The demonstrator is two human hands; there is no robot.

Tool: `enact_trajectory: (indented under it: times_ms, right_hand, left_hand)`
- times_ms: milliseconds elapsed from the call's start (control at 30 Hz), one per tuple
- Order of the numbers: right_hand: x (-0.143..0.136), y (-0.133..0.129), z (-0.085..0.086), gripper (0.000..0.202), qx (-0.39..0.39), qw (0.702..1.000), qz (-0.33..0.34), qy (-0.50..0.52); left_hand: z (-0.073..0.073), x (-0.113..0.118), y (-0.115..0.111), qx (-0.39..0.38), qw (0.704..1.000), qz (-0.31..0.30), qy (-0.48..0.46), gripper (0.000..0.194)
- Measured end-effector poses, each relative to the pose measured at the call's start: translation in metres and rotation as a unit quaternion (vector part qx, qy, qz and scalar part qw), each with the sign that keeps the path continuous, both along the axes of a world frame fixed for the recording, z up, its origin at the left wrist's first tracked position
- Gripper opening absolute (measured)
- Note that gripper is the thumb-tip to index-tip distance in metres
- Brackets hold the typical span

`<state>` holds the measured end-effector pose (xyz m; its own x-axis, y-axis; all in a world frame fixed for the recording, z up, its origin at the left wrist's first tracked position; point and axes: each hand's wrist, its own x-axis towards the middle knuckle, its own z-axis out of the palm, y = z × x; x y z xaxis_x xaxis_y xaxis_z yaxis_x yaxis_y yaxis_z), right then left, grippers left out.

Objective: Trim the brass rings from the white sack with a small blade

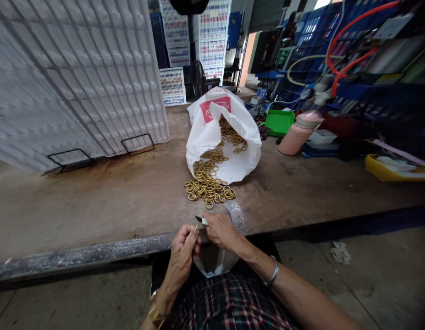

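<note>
Closest to me on the head feed is a dark plaid garment [229, 302], and between the legs, under the hands, sits a pale open-topped container [208, 275] (bag or bin, I cannot tell). I see a gold-coloured band [157, 317] on the left wrist and a silver bracelet [274, 271] on the right.

At the near edge of the worktop [95, 211], I have the left hand [184, 250] with its fingers pinched together on a single brass-coloured ring [196, 228], seen nearly edge-on. The right hand [221, 229] is just beside it, fingers curled closed around a small knife [204, 221], its dark blade pointing left, near the ring. I cannot tell whether blade and ring touch.

Just beyond the hands lies a loose pile of rings [208, 185], spilling from the mouth of a white sack [246, 160] that lies on its side with more rings inside. To the right I make out a yellow tray [387, 174], a pink bottle [298, 135] and, farther back, a green tray [280, 123]. On the left, ribbed white trays [109, 68] stand stacked high. Past the worktop I see a black fan [198, 79] and tall stacks of white crates [212, 46].
</note>
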<state>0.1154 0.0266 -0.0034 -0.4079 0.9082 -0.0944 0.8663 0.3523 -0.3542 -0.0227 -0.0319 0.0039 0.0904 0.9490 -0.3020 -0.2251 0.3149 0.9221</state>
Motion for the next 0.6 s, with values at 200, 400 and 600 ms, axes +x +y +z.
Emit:
enact_trajectory:
  times_ms: [200, 400, 600]
  right_hand:
    - [0.009, 0.012, -0.001, 0.029, 0.049, 0.994, -0.094, -0.003]
    - [0.01, 0.024, -0.002, 0.036, 0.078, 0.991, -0.106, 0.006]
    - [0.007, 0.032, -0.001, 0.034, 0.053, 0.991, -0.12, 0.0]
  left_hand:
    - [0.01, 0.0, 0.001, -0.031, 0.988, 0.039, -0.146, 0.033]
    - [0.005, 0.0, 0.01, -0.067, 0.974, 0.081, -0.201, 0.034]
    - [0.002, -0.009, 0.014, -0.161, 0.946, 0.121, -0.254, 0.042]
